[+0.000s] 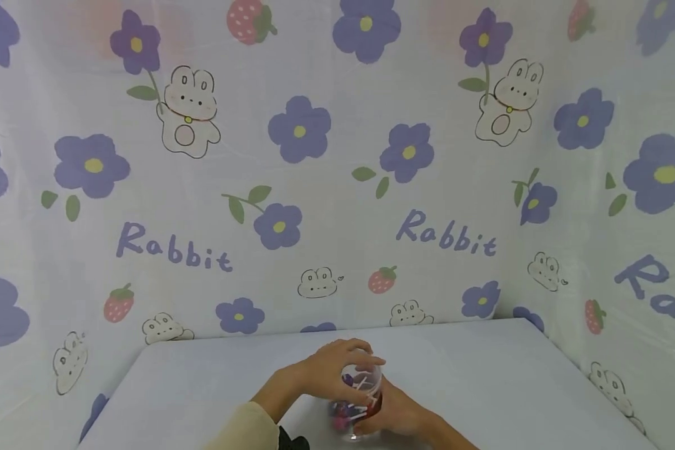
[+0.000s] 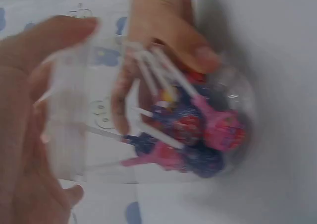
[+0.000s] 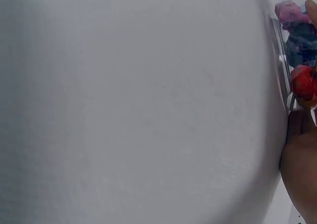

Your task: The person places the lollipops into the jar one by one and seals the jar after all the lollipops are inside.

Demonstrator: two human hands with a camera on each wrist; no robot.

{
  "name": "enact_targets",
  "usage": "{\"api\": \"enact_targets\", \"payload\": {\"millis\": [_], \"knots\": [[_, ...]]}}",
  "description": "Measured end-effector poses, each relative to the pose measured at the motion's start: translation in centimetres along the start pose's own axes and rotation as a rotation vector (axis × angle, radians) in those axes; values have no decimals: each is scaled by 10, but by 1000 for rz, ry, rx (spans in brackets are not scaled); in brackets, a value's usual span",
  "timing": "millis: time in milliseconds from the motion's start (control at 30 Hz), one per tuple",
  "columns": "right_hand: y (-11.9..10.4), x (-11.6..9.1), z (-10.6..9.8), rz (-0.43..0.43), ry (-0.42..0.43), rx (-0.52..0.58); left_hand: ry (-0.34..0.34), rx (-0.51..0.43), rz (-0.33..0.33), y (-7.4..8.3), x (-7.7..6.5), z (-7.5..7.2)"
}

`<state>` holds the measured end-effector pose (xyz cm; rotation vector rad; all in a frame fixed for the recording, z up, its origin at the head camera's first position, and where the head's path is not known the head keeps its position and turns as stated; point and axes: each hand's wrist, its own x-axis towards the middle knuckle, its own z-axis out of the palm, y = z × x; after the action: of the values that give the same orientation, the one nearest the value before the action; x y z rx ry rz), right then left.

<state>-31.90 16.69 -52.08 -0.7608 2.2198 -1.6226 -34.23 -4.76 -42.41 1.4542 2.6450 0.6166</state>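
A clear plastic jar [image 1: 374,376] of lollipops is between my two hands, low in the middle of the head view. My left hand [image 1: 327,374] grips its top, fingers and thumb curled round the whitish translucent lid [image 2: 68,110]. Lower down, my right hand [image 1: 398,409] holds the jar's side, thumb and fingers around it. Inside are several lollipops [image 2: 223,131] in pink, dark blue and red wrappers, their white sticks pointing toward the lid. Only part of the jar and of my right hand [image 3: 301,172] shows at the right wrist view's edge.
The white table [image 1: 484,369] spreads around the jar. Behind and beside it hangs a white curtain [image 1: 337,187] printed with purple flowers, rabbits and strawberries. A small black object [image 1: 292,440] shows by the left sleeve [image 1: 250,428].
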Motion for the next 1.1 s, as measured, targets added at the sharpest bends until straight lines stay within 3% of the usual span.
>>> {"api": "enact_targets", "payload": {"millis": [100, 200, 300, 433, 567, 700, 900, 1100], "knots": [[-1, 1, 1, 15, -2, 10, -120, -29, -14, 4, 2, -15], [-2, 2, 0, 30, 11, 6, -152, -33, -50, 9, 1, -21], [-4, 1, 0, 31, 27, -3, -92, -20, -64, 11, -2, -17], [-3, 2, -1, 6, 20, 13, 70, 8, -80, 7, -10, -4], [0, 5, 0, -23, 16, 23, 224, 5, -187, 4, -18, 5], [3, 6, 2, -24, 18, 38, 328, -92, -277, 4, -26, 16], [8, 7, 3, -37, 29, 44, 394, -253, -235, 2, -28, 25], [8, 7, 4, -61, 27, 62, 372, -279, -217, -7, -29, 29]]}}
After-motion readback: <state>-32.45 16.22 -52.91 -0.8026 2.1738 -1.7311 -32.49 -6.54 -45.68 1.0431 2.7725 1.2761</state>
